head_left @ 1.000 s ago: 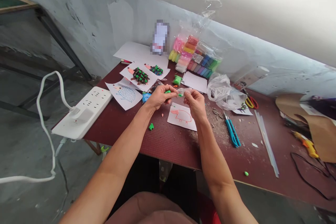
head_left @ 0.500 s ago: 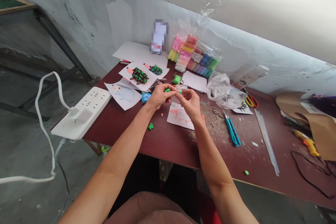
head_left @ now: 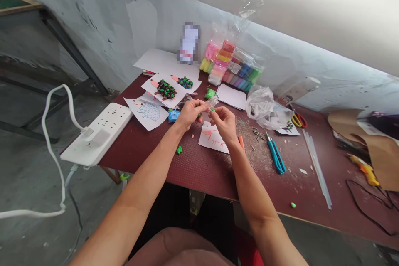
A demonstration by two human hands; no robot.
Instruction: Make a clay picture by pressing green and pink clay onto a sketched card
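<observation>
We are recording the left hand (head_left: 189,115) and right hand (head_left: 225,124) closing in a pinch on green modelling clay (head_left: 212,109) above the maroon table (head_left: 187,170); two hedgehog drawings (head_left: 166,89) are carrying clay spines; the pink-outline drawing (head_left: 212,140) is remaining bare.

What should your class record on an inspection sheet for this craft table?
Surface: dark red textured board table, strewn with brown flecks.
Job's things: small green clay bits in both hands, above a pink-outlined pig drawing on white paper.
Clutter: white plastic bag, blue-handled scissors.
Grippers: left hand and right hand, both pinching clay.
Cables: white power strip, white cable.
Surroundings: scuffed grey plaster wall.
</observation>
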